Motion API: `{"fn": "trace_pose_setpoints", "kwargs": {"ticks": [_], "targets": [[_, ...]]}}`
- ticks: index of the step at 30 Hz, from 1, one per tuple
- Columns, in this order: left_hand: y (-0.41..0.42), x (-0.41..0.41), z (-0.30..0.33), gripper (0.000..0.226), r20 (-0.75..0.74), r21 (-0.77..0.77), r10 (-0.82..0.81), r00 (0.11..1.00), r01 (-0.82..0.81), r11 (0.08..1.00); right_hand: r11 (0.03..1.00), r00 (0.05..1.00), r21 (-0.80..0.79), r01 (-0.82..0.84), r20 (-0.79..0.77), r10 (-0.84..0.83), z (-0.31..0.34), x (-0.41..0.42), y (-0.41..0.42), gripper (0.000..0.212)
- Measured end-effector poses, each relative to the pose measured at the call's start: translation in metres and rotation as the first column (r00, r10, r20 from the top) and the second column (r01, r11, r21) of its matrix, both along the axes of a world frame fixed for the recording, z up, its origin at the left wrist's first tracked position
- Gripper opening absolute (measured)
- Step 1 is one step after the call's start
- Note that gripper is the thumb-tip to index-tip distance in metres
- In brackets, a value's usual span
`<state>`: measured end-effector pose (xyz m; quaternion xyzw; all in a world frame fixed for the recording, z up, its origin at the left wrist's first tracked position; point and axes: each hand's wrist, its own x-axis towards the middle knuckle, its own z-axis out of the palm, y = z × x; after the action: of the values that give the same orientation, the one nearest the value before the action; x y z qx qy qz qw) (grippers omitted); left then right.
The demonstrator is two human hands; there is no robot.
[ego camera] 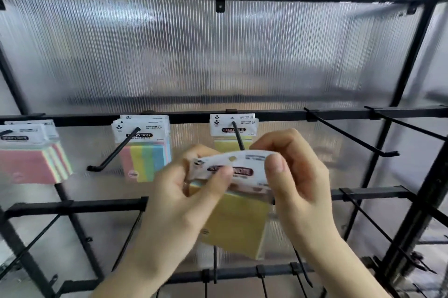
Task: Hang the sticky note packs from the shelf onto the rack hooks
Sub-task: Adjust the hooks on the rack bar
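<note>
You hold one yellow pack (pixel 238 215) of sticky notes up in front of the black rack (pixel 266 113), both hands on its white header card (pixel 232 169). Your left hand (pixel 184 203) pinches the card's left end, thumb over the printed front and fingers curled behind. Your right hand (pixel 295 176) pinches the right end, thumb tip on the front near the top corner. The card bows upward between the two grips, and its small round hanging hole (pixel 232 158) sits at the top of the bow, midway between your thumbs. The yellow pad hangs below your hands, tilted a little. The hole lies just below the tip of the middle hook (pixel 237 136), which already carries hung packs (pixel 232 128); it looks not yet threaded, though blur makes that uncertain. To the left, another hook (pixel 114 152) carries striped pastel packs (pixel 144 149), and pink ones (pixel 31 152) hang at the frame's edge
</note>
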<state>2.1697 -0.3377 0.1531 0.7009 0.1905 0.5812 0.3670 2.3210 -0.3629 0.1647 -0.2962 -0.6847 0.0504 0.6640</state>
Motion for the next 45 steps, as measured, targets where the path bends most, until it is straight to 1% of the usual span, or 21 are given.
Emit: {"fn": "trace_pose_setpoints", "kwargs": {"ticks": [2, 4, 6, 9, 10, 13, 14, 17, 19, 21, 23, 26, 28, 31, 32, 34, 36, 38, 40, 43, 45], "targets": [[-0.005, 0.010, -0.003, 0.020, -0.027, 0.010, 0.025, 0.999, -0.025, 1.000, 0.999, 0.999, -0.050, -0.005, -0.047, 0.003, -0.001, 0.003, -0.003, 0.024], [-0.006, 0.017, -0.006, 0.019, -0.020, -0.015, 0.056, 0.998, -0.057, 0.998, 0.982, 0.985, -0.162, -0.096, -0.156, 0.071, -0.003, 0.009, -0.004, 0.016], [-0.005, 0.022, -0.008, 0.029, -0.009, -0.051, 0.067, 0.998, -0.067, 0.996, 0.947, 0.964, -0.265, -0.181, -0.236, 0.118, -0.004, 0.014, -0.003, 0.014], [-0.002, 0.027, -0.011, 0.048, 0.005, -0.123, 0.098, 0.995, -0.097, 0.988, 0.909, 0.958, -0.365, -0.204, -0.265, 0.109, -0.004, 0.018, 0.001, 0.013], [0.000, 0.029, -0.012, 0.049, 0.005, -0.129, 0.114, 0.994, -0.112, 0.985, 0.900, 0.957, -0.385, -0.206, -0.270, 0.104, -0.004, 0.018, 0.003, 0.013], [0.009, 0.033, -0.015, 0.032, 0.018, -0.118, 0.145, 0.989, -0.142, 0.983, 0.893, 0.952, -0.393, -0.221, -0.288, 0.108, -0.007, 0.018, 0.011, 0.021], [0.011, 0.034, -0.016, 0.030, 0.019, -0.131, 0.155, 0.988, -0.151, 0.980, 0.894, 0.950, -0.388, -0.223, -0.293, 0.109, -0.009, 0.019, 0.013, 0.023], [0.019, 0.038, -0.023, 0.040, 0.022, -0.167, 0.191, 0.981, -0.185, 0.968, 0.913, 0.962, -0.365, -0.181, -0.258, 0.088, -0.015, 0.021, 0.023, 0.021], [0.025, 0.038, -0.025, 0.041, 0.039, -0.152, 0.220, 0.975, -0.212, 0.965, 0.928, 0.970, -0.347, -0.139, -0.237, 0.057, -0.020, 0.022, 0.032, 0.020], [0.036, 0.039, -0.027, 0.043, 0.074, -0.141, 0.259, 0.963, -0.247, 0.959, 0.935, 0.969, -0.343, -0.088, -0.249, 0.000, -0.026, 0.025, 0.042, 0.023], [0.053, 0.040, -0.032, 0.050, 0.074, -0.150, 0.322, 0.944, -0.308, 0.939, 0.932, 0.963, -0.359, -0.040, -0.264, -0.060, -0.033, 0.028, 0.054, 0.028], [0.079, 0.040, -0.042, 0.056, 0.021, -0.191, 0.413, 0.910, -0.402, 0.896, 0.908, 0.958, -0.416, 0.036, -0.245, -0.151, -0.044, 0.036, 0.074, 0.022], [0.094, 0.040, -0.048, 0.057, -0.031, -0.215, 0.432, 0.901, -0.428, 0.878, 0.890, 0.955, -0.452, 0.065, -0.230, -0.187, -0.050, 0.041, 0.085, 0.019], [0.111, 0.040, -0.057, 0.061, -0.116, -0.233, 0.443, 0.889, -0.458, 0.858, 0.861, 0.952, -0.501, 0.090, -0.210, -0.222, -0.058, 0.045, 0.094, 0.022], [0.115, 0.041, -0.059, 0.058, -0.136, -0.251, 0.450, 0.882, -0.471, 0.846, 0.841, 0.951, -0.528, 0.116, -0.186, -0.248, -0.061, 0.046, 0.096, 0.022], [0.122, 0.041, -0.066, 0.040, -0.177, -0.285, 0.471, 0.864, -0.503, 0.816, 0.778, 0.946, -0.605, 0.171, -0.120, -0.301, -0.069, 0.049, 0.099, 0.021], [0.122, 0.040, -0.076, 0.026, -0.220, -0.316, 0.484, 0.847, -0.531, 0.786, 0.718, 0.951, -0.670, 0.190, -0.055, -0.303, -0.079, 0.051, 0.099, 0.016], [0.115, 0.035, -0.088, 0.022, -0.277, -0.356, 0.473, 0.837, -0.546, 0.758, 0.676, 0.961, -0.709, 0.203, 0.011, -0.277, -0.090, 0.051, 0.095, 0.010], [0.106, 0.029, -0.099, 0.019, -0.333, -0.362, 0.447, 0.830, -0.550, 0.753, 0.649, 0.964, -0.726, 0.225, 0.069, -0.257, -0.099, 0.049, 0.090, 0.010], [0.086, 0.017, -0.109, 0.013, -0.403, -0.308, 0.423, 0.812, -0.555, 0.773, 0.626, 0.963, -0.749, 0.217, 0.058, -0.265, -0.109, 0.043, 0.083, 0.010], [0.071, 0.004, -0.113, 0.015, -0.464, -0.262, 0.419, 0.780, -0.573, 0.776, 0.616, 0.967, -0.756, 0.221, 0.088, -0.239, -0.114, 0.035, 0.077, 0.010]]}}
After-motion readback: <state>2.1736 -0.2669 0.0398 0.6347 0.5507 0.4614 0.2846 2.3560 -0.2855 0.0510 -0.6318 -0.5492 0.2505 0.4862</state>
